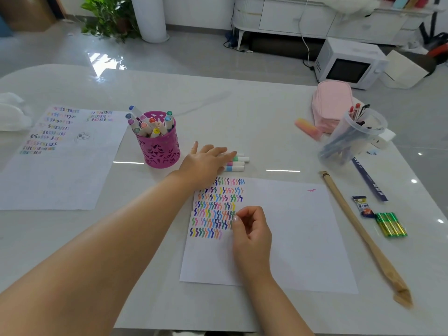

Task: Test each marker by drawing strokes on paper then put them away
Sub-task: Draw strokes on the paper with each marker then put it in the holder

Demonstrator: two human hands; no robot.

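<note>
A white sheet of paper (286, 234) lies in front of me with rows of coloured zigzag strokes (217, 209) in its upper left part. My right hand (252, 229) rests on the sheet beside the strokes, fingers curled, and nothing shows in it. My left hand (206, 163) reaches flat over a few white markers (238, 163) lying just beyond the sheet, fingers spread and covering their left ends. A magenta cut-out pen cup (158, 149) to the left holds several capped markers (150, 123).
A second stroke-covered sheet (60, 154) lies at the left. At the right stand a clear cup of pens (351, 139), a pink pouch (331, 105), a pink-yellow eraser stick (308, 128), a long wooden stick (363, 234), green batteries (390, 224) and a small wrapper (362, 206).
</note>
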